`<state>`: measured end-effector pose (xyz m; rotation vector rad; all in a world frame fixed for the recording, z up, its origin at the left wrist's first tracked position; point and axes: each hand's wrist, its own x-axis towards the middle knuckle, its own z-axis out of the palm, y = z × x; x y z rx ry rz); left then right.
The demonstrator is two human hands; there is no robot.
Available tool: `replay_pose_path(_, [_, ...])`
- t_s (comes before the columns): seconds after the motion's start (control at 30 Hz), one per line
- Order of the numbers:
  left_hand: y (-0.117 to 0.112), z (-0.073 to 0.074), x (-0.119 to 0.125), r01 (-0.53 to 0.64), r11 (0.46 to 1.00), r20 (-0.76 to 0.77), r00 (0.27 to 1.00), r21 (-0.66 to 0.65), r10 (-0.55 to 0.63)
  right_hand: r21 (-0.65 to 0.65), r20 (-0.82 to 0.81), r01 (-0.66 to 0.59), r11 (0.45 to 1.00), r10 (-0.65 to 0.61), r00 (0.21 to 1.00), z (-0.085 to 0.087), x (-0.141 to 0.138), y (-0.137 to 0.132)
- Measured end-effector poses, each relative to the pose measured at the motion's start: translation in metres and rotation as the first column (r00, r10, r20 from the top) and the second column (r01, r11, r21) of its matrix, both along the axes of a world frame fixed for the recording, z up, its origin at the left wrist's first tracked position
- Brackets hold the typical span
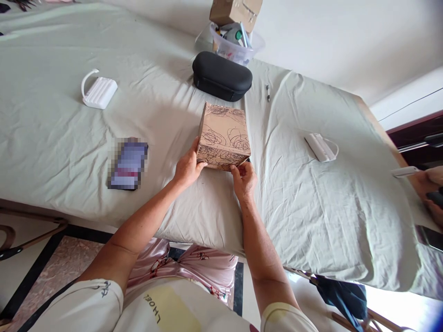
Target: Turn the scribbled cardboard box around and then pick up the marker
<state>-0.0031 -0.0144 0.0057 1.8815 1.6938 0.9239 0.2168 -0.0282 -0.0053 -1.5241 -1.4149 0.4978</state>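
Observation:
A brown cardboard box (224, 131), covered in black scribbled loops, rests on the cloth-covered table in front of me. My left hand (188, 163) grips its left side, the thumb along the near lower edge. At the near right corner my right hand (245, 179) has its thumb against the box and its fingers curled in. A small dark bit shows beside those fingertips; what it is I cannot make out. Just behind the box lies a black zip case (222, 76). A pen (267, 93) lies to the right of that case.
A phone (128, 163) with a blurred screen lies left, below a white corded block (100, 93). On the right is another white block (321, 147). A plastic basket (238, 54) stands at the wall under a carton (237, 14). Another person's hand (434, 177) shows at far right.

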Motion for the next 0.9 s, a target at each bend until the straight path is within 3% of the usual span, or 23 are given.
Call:
replay_pose_path(0.2, [0.002,-0.006,0.000,-0.011,1.000,-0.001,1.000,0.028,0.011,-0.036,0.084,-0.069,0.997,0.071,0.994,-0.001,0.009,0.002])
replay_pose_path(0.5, [-0.001,0.008,-0.002,-0.071,0.996,0.035,0.997,0.046,0.069,-0.130,0.161,-0.099,0.987,0.120,0.980,0.003,0.012,0.002])
replay_pose_path(0.73, [-0.004,0.009,-0.003,-0.126,0.991,-0.004,0.992,0.050,0.127,-0.099,0.180,-0.113,0.989,0.130,0.975,0.003,0.016,0.003])
replay_pose_path(0.8, [-0.004,0.007,-0.004,-0.111,0.990,0.009,0.994,0.090,0.111,-0.077,0.186,-0.097,0.992,0.109,0.976,0.002,0.015,0.003])
replay_pose_path(0.9, [-0.004,0.001,-0.005,-0.046,0.967,0.029,0.999,0.251,0.040,-0.003,0.144,-0.044,0.999,0.044,0.989,0.000,0.015,0.002])
